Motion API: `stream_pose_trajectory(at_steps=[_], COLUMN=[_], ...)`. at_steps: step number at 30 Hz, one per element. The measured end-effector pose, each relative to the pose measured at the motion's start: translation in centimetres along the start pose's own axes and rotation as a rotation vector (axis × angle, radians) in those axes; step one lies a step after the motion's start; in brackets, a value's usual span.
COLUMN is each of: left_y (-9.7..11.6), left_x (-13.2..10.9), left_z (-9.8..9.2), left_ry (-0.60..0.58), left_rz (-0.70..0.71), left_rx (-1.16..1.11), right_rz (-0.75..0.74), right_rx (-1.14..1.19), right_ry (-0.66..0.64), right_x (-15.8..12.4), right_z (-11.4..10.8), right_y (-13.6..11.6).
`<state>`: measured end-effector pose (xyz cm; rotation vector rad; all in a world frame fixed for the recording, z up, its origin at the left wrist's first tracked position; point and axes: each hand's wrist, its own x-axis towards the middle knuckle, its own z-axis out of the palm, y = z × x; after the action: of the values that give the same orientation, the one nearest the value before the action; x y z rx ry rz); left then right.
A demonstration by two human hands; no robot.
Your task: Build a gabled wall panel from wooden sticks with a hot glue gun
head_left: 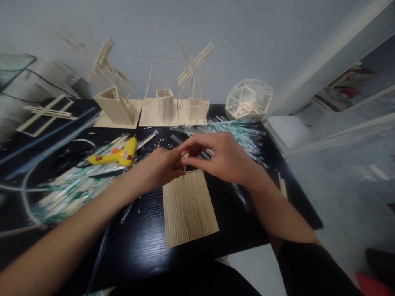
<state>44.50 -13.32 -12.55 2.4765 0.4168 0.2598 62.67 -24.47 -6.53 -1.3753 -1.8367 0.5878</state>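
My left hand [162, 164] and my right hand [220, 158] meet above the far edge of a flat panel of wooden sticks [189, 209]. Between their fingertips is a small pale wooden stick [184, 157], mostly hidden by the fingers. Both hands are closed in a pinch on it. The panel lies on the black table [142, 242], its sticks side by side. To the left of my left hand, a yellow glue gun [119, 157] lies on its side with a small orange light showing. A dark blade-like tool [106, 172] rests just in front of it.
Wrapped sticks [77, 185] are piled at the left, and green-printed wrappers [243, 133] at the back right. Stick-built models, including a hexagonal-looking tower [165, 106] and a windmill-like frame [196, 65], stand along the wall. A faceted stick frame [249, 100] sits at the back right corner.
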Motion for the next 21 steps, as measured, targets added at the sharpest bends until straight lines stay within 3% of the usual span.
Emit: stream_pose_trajectory(at_steps=[7, 15, 21], left_y=[0.0, 0.8, 0.7], left_x=[0.1, -0.7, -0.3], left_z=[-0.1, -2.3, -1.4], left_ry=[-0.011, 0.032, -0.029], left_rz=[0.001, 0.083, -0.003], left_rx=[0.033, 0.045, 0.133], right_rz=[0.057, 0.023, 0.061], right_rx=[0.037, 0.050, 0.049], right_ry=[0.010, 0.008, 0.009], right_x=[-0.1, 0.0, 0.0], right_z=[0.0, -0.1, 0.1], right_y=[-0.2, 0.1, -0.1])
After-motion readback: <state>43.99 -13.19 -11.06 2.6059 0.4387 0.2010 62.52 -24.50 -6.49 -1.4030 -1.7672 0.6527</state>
